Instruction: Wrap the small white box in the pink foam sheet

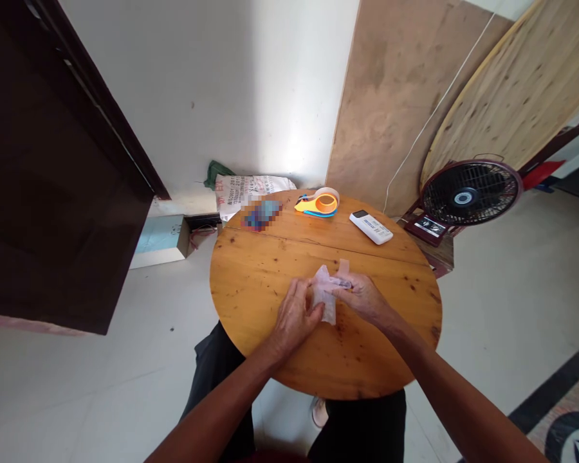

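A small, thin, pale pinkish wrapper or plastic bag point(325, 290) lies crumpled at the middle of a round wooden table point(251, 283). My left hand point(294, 316) pinches its left side with fingers curled. My right hand point(361, 297) grips its upper right edge, where something small and dark shows between my fingers. Both hands rest low on the tabletop, close together.
At the table's far side lie an orange, yellow and blue tape dispenser point(318, 204), a white remote control point(371, 227) and a blurred blue object point(262, 214). A floor fan point(469, 193) stands to the right, wooden boards point(511, 83) lean on the wall, and a printed sack point(241, 190) sits behind the table.
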Tool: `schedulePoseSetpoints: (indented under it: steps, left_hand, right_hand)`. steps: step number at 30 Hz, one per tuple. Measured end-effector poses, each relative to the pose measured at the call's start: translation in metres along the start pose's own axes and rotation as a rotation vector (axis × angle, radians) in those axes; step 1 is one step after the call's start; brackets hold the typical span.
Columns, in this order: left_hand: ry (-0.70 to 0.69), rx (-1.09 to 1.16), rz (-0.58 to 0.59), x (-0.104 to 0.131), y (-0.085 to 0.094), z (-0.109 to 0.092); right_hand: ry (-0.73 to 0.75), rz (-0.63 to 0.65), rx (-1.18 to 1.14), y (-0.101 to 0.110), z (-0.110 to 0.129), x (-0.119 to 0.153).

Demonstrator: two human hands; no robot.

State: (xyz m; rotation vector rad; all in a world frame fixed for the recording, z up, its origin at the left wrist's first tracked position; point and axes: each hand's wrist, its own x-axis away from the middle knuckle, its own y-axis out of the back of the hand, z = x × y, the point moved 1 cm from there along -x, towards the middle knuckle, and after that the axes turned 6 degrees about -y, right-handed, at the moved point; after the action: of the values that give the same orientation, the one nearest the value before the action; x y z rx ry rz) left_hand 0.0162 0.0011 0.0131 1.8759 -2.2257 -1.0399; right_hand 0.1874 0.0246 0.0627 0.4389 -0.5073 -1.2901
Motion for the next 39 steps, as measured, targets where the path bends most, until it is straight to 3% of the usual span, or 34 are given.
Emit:
schedulePoseSetpoints:
  steps: [8,16,22,28,34,36,39]
  left_hand:
    - [-0.125,0.155,0.056,-0.009,0.001,0.007]
    - [-0.181,0.128,0.091,-0.014,0.007,0.014]
    - [-0.290,0.109,0.189,-0.015,0.021,0.012]
    - [-0.455,0.036,0.276,-0.004,0.039,0.023]
    - [-0.552,0.040,0.313,-0.006,0.030,0.030]
    - [-0.520,0.129,0.304,-0.010,0.024,0.030]
    - [-0.303,0.264,0.279,-0.013,0.019,0.026]
  right_hand:
    - [0.242,-0.169,0.286,-0.018,0.003,0.023]
    - [0.347,-0.324,0.375,-0.033,-0.005,0.044]
    - [0.404,-0.338,0.487,-0.042,-0.013,0.060]
    - [0.467,-0.340,0.621,-0.050,-0.020,0.062]
    - [0.506,-0.370,0.537,-0.054,-0.031,0.060]
    - [0.473,-0.363,0.458,-0.052,-0.029,0.060]
    - [0.340,-0.332,0.251,-0.043,-0.023,0.056]
